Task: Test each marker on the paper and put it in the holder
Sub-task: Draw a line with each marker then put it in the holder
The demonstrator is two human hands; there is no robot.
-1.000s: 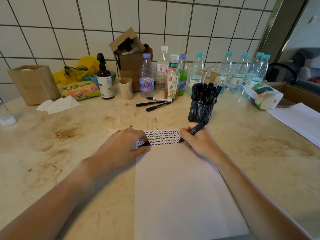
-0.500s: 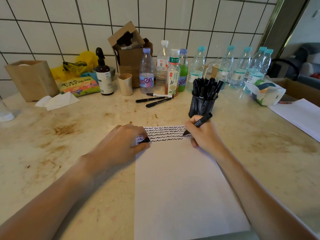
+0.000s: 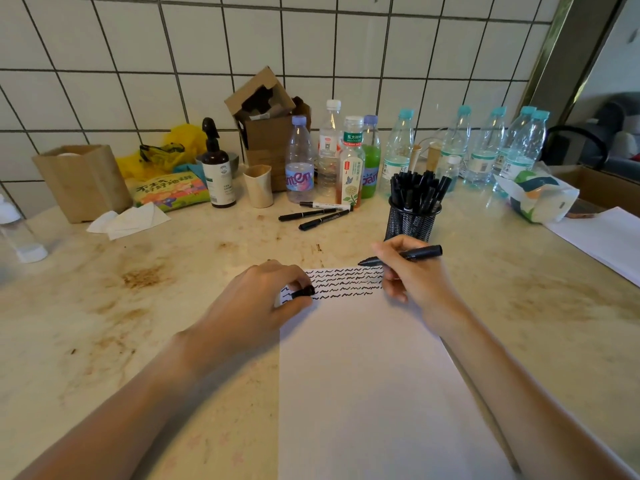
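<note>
Gripping a black marker (image 3: 405, 255) between curled fingers just right of centre frame, the right hand (image 3: 414, 275) holds it nearly level, its uncapped tip pointing left above the top edge of the white paper (image 3: 363, 375). The left hand (image 3: 258, 306), at centre left, rests on the paper's upper left corner and pinches the marker's black cap (image 3: 304, 292) between thumb and fingers. Rows of black wavy test strokes (image 3: 346, 284) fill a band across the top of the sheet, between the two hands. Just above the right hand stands the black mesh holder (image 3: 412, 220), packed with upright black markers. Three loose markers (image 3: 313, 214) lie on the stained marble counter (image 3: 104, 306) above the paper, in front of a row of plastic bottles (image 3: 349, 161) lined along the tiled wall. A brown pump bottle (image 3: 218, 171), a paper cup (image 3: 259, 186) and an open cardboard box (image 3: 266, 129) sit further left.
</note>
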